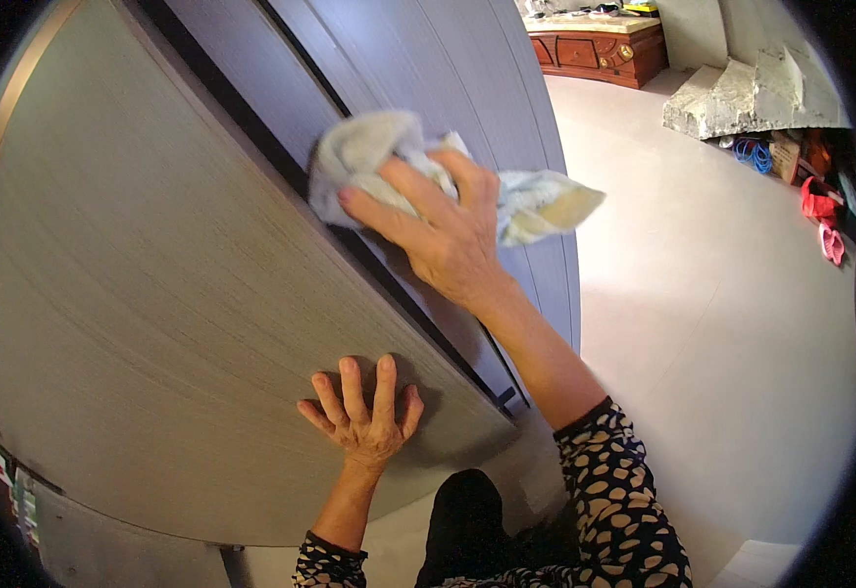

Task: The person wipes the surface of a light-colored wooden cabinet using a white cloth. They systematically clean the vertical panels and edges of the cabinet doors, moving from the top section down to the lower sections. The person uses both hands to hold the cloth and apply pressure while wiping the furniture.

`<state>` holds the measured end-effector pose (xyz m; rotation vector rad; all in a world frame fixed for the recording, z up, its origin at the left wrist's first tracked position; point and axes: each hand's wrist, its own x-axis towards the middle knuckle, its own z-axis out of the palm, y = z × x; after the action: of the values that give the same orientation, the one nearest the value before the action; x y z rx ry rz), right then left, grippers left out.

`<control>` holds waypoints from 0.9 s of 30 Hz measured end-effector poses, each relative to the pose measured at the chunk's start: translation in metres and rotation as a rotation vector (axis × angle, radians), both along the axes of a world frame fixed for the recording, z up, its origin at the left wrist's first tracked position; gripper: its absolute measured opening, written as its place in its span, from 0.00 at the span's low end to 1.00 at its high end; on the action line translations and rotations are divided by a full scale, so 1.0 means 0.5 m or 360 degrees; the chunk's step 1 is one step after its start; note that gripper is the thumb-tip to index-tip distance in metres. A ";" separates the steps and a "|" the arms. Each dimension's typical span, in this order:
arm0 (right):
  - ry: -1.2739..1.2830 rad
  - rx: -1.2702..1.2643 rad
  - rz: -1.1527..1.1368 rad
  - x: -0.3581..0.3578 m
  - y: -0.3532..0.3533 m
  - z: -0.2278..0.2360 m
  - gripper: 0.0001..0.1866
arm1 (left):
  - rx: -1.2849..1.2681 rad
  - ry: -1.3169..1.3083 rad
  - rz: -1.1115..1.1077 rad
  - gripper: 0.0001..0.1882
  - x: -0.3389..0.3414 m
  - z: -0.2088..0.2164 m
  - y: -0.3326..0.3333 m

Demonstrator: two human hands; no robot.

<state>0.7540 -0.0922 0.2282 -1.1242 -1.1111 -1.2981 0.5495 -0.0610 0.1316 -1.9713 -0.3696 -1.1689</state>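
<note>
My right hand (453, 235) is wrapped over a bunched, pale, stained cloth (369, 142), its loose corner sticking out to the right. The cloth lies against a bluish-grey grooved panel (467, 78), close to the dark gap along that panel's left side. Lower down, my left hand (364, 421) rests with fingers spread on a wide grey-brown panel (144, 314), near its right edge, and holds nothing. Both panels look like door leaves. The part of the cloth under my right palm is hidden.
Pale floor (683, 314) stretches to the right. At the back stands a reddish-brown wooden cabinet (600, 57) with items on top. A rough concrete step (742, 98) juts out at the far right, with red shoes (820, 201) and a coiled blue cord (754, 154) beneath it.
</note>
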 end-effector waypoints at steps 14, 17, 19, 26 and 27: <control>0.0118 -0.0739 -0.0048 0.022 -0.034 -0.526 0.23 | -0.0003 -0.0016 0.0013 0.30 0.012 -0.047 0.045; 0.0106 -0.1081 -0.0106 0.024 -0.063 -0.599 0.25 | 0.0000 -0.0022 0.0015 0.30 0.009 -0.051 0.053; 0.0186 -0.1224 -0.0043 0.029 -0.085 -0.654 0.28 | -0.0004 -0.0015 0.0003 0.30 0.008 -0.054 0.056; 0.0923 -0.0736 0.0213 0.003 -0.128 -0.459 0.35 | 0.0020 -0.0028 -0.0033 0.28 0.006 -0.050 0.056; 0.0824 -0.0483 0.0173 -0.003 -0.119 -0.377 0.34 | 0.0025 -0.0022 -0.0024 0.28 0.002 -0.049 0.057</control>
<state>0.7524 -0.1518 0.0400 -1.4964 -0.9732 -0.7030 0.5503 -0.0325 0.1072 -1.9563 -0.3520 -1.1919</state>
